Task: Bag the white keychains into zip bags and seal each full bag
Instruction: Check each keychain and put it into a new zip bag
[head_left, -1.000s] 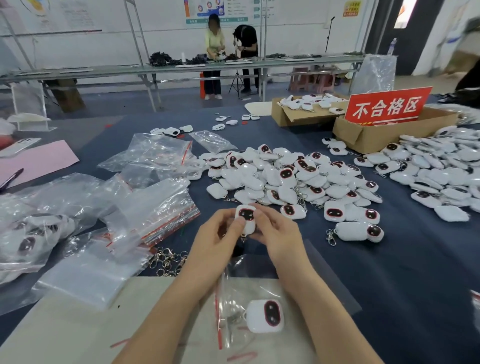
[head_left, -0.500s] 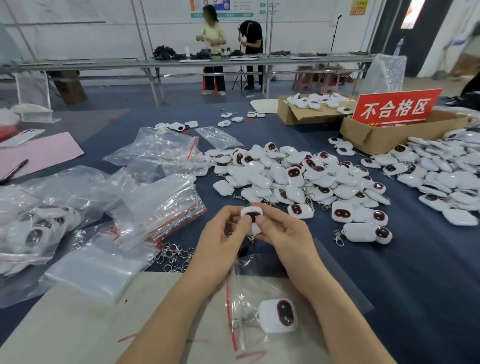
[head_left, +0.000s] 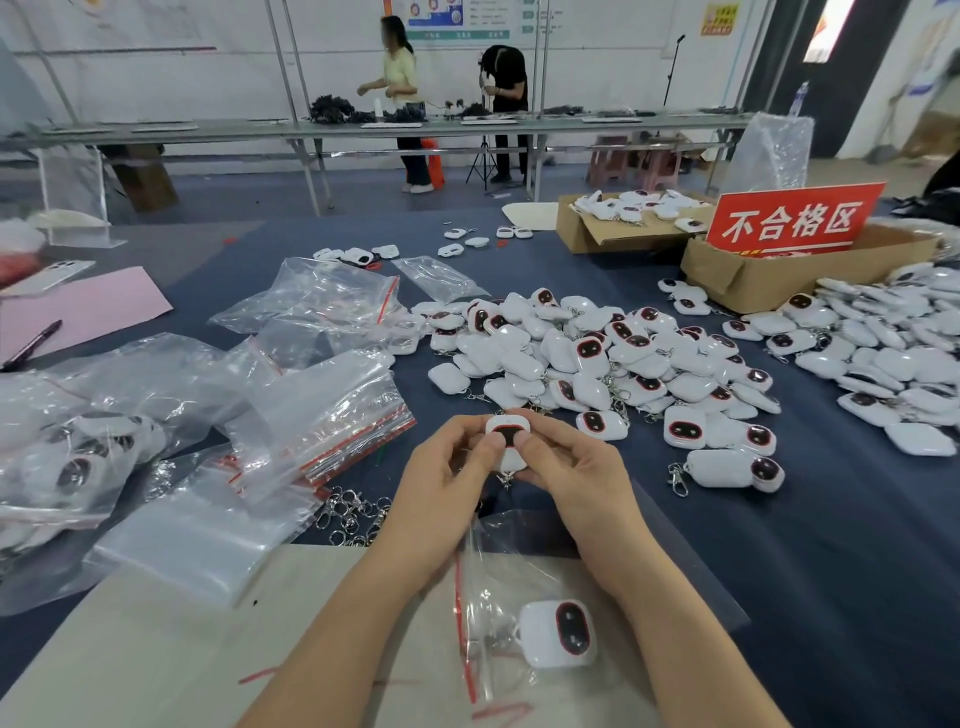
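Both hands hold one white keychain (head_left: 508, 435) with a dark oval face, just above the table's middle front. My left hand (head_left: 451, 470) grips its left side and my right hand (head_left: 563, 467) grips its right side, thumbs on its face. Its metal clasp hangs below. Under my wrists lies a clear zip bag (head_left: 491, 613) with a red strip, holding one keychain (head_left: 560, 634). A big heap of white keychains (head_left: 587, 358) lies behind my hands, and another heap (head_left: 893, 353) spreads at the right.
A stack of empty zip bags (head_left: 317, 415) and filled bags (head_left: 67, 457) lie at the left. Loose metal rings (head_left: 353, 514) sit beside my left wrist. Cardboard boxes (head_left: 769, 275) with a red sign (head_left: 792, 218) stand at back right. Two people work at a far bench.
Both hands keep hold of the same keychain and have stayed in nearly the same place, with the thumbs shifting a little over its face. The camera has tilted slightly.
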